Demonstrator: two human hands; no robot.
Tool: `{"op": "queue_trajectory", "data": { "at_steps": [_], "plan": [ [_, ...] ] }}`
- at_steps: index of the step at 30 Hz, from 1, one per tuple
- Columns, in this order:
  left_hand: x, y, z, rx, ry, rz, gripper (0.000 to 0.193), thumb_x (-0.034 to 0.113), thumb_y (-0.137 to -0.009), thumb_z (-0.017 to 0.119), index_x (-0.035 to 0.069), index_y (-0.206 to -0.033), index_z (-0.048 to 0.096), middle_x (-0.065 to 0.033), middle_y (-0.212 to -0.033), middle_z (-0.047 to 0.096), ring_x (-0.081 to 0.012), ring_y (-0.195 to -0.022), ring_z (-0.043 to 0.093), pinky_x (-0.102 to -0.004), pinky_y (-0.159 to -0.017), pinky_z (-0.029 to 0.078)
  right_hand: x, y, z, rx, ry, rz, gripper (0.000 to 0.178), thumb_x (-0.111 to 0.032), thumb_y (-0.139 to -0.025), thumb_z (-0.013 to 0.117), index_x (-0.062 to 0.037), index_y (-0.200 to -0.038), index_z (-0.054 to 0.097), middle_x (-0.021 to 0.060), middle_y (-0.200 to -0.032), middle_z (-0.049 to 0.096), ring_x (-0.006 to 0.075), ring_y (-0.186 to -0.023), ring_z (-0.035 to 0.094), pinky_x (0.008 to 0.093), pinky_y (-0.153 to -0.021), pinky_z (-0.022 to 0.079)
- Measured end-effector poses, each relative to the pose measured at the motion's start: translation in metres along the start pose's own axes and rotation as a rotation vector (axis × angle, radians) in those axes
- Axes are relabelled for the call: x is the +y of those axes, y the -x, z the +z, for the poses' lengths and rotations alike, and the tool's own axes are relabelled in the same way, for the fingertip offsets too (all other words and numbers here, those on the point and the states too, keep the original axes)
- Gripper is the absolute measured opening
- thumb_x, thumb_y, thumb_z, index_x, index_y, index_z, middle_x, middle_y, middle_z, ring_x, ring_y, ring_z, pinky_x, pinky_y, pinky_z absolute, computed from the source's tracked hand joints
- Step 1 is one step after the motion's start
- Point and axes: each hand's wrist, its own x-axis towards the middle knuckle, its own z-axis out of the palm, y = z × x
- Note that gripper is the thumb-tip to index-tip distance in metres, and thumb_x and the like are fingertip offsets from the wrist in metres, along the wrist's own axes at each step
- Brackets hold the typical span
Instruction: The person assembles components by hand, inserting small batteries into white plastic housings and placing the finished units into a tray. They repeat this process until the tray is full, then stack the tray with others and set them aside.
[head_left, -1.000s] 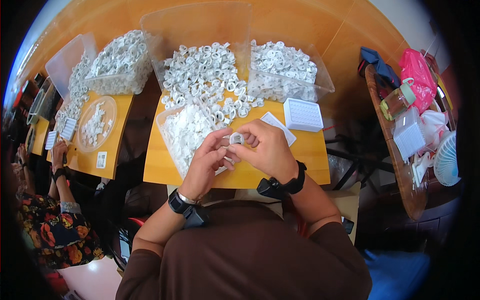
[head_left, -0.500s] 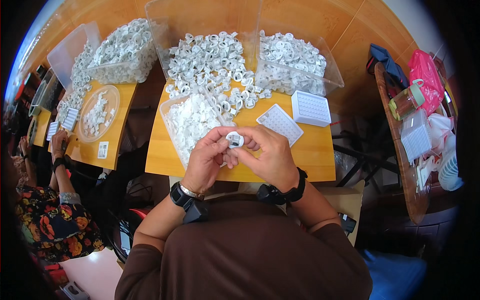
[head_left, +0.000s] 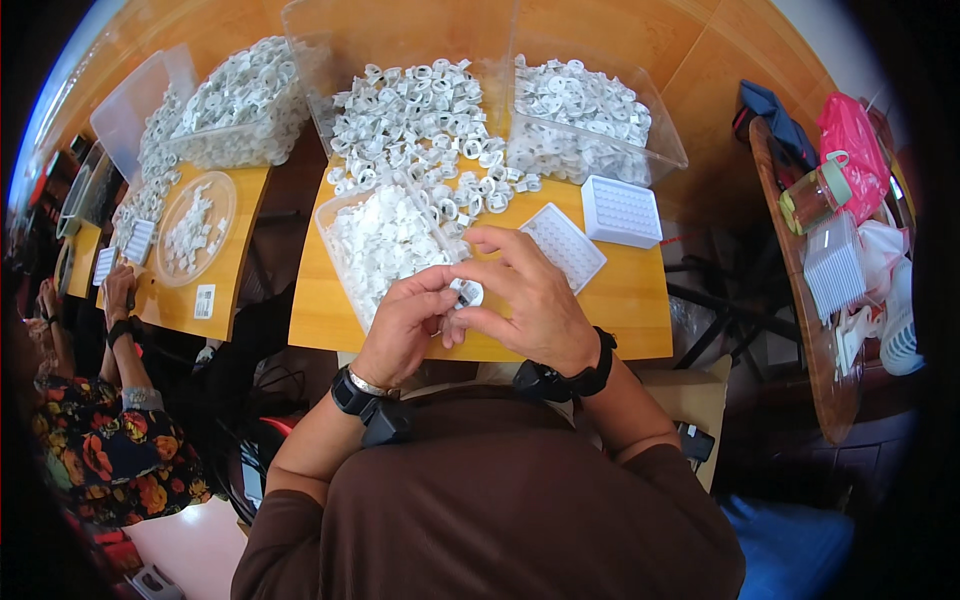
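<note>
A small white round plastic part [head_left: 470, 289] with a dark piece in its middle is held up over the table's front edge. My left hand [head_left: 408, 315] pinches it from the left between thumb and fingers. My right hand [head_left: 530, 305] curves around its other side, thumb below and index finger above, with another finger raised. The fingertips partly cover the part. Just beyond my left hand stands a clear bin [head_left: 327, 232] heaped with small white plastic pieces [head_left: 385, 240].
Loose white ring-shaped parts [head_left: 420, 110] spill from a tipped clear bin [head_left: 320, 60]. Another filled bin [head_left: 600, 150] sits right of it. A white tray [head_left: 560, 245] lies beside stacked trays [head_left: 622, 212]. At left, a co-worker's hand [head_left: 118, 290] rests by another table [head_left: 240, 250].
My right hand has opened wider around the round part, with a finger lifting away upward. Both hands and the part have shifted slightly left and down.
</note>
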Motion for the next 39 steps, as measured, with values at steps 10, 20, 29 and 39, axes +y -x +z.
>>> {"op": "queue_trajectory", "data": {
  "at_steps": [10,20,29,39],
  "plan": [
    [-0.001,0.006,-0.012,-0.104,0.114,-0.055,0.032,0.012,-0.087,0.051,-0.005,-0.114,0.055,-0.0095,-0.073,0.063,-0.015,-0.059,0.061,-0.0231,-0.052,0.048,-0.001,0.006,0.003,-0.01,-0.123,0.027,0.04,-0.017,-0.073,0.077,-0.0091,-0.11,0.064,0.0144,-0.12,0.053,0.0302,-0.105,0.056,0.0372,-0.086,0.048],
    [-0.011,0.01,-0.032,-0.163,0.256,-0.148,0.038,0.009,-0.081,0.047,-0.01,-0.114,0.052,-0.015,-0.078,0.064,-0.0213,-0.056,0.063,-0.0273,-0.05,0.053,-0.003,0.012,0.011,-0.042,-0.106,-0.1,0.04,-0.024,-0.076,0.074,-0.0079,-0.11,0.061,0.015,-0.124,0.051,0.0345,-0.11,0.052,0.0408,-0.091,0.044],
    [-0.015,0.012,-0.012,-0.122,0.259,-0.123,0.047,0.021,-0.087,0.058,-0.006,-0.124,0.047,-0.0165,-0.095,0.062,-0.0234,-0.079,0.066,-0.0313,-0.065,0.057,-0.005,0.024,0.02,0.02,-0.364,0.134,0.04,-0.026,-0.074,0.077,-0.0076,-0.105,0.059,0.0131,-0.124,0.052,0.0325,-0.11,0.054,0.0393,-0.088,0.046],
    [-0.02,0.007,-0.024,-0.168,0.313,-0.034,0.036,0.025,-0.089,0.053,-0.005,-0.109,0.051,-0.0222,-0.09,0.062,-0.0277,-0.075,0.064,-0.0308,-0.063,0.055,0.046,0.056,-0.027,0.15,0.212,0.366,0.021,-0.014,-0.078,0.068,-0.0024,-0.095,0.068,0.0115,-0.094,0.064,0.03,-0.092,0.059,0.0372,-0.081,0.048]
  ]
}}
